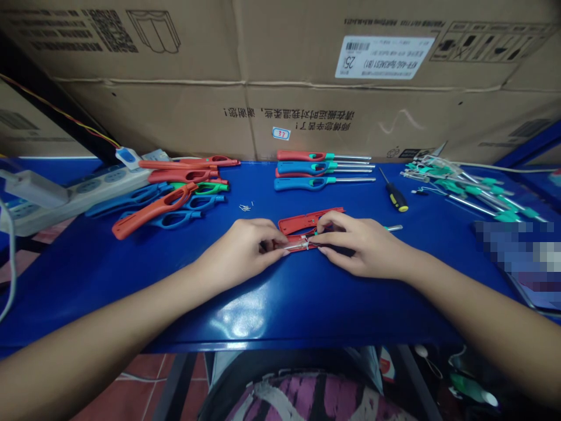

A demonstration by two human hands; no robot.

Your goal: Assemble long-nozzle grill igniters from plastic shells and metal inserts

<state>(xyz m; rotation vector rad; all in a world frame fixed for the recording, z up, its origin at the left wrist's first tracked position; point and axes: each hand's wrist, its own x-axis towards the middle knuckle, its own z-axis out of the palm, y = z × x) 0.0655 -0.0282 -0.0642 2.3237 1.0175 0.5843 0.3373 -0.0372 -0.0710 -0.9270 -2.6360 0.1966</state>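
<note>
Both of my hands are at an opened red lighter casing half point(298, 241) on the blue table, with clear and metal inner parts showing inside it. My left hand point(253, 245) grips the casing's left end between thumb and fingers. Over its right part, my right hand point(363, 242) has its fingers bent and pinched near the green and white inner parts; the fingertips partly hide them. Just behind lies the other red casing half point(302, 222). A metal lighter tube point(394, 228) sticks out to the right from under my right hand.
Finished-looking lighters point(302, 184) lie in a row at the back. Red, blue and green casings point(153, 210) are piled left beside a power strip point(94, 184). Small screws point(245, 207), a screwdriver point(397, 196) and several metal tubes with green parts point(477, 193) lie around. A cardboard box point(184, 93) stands behind.
</note>
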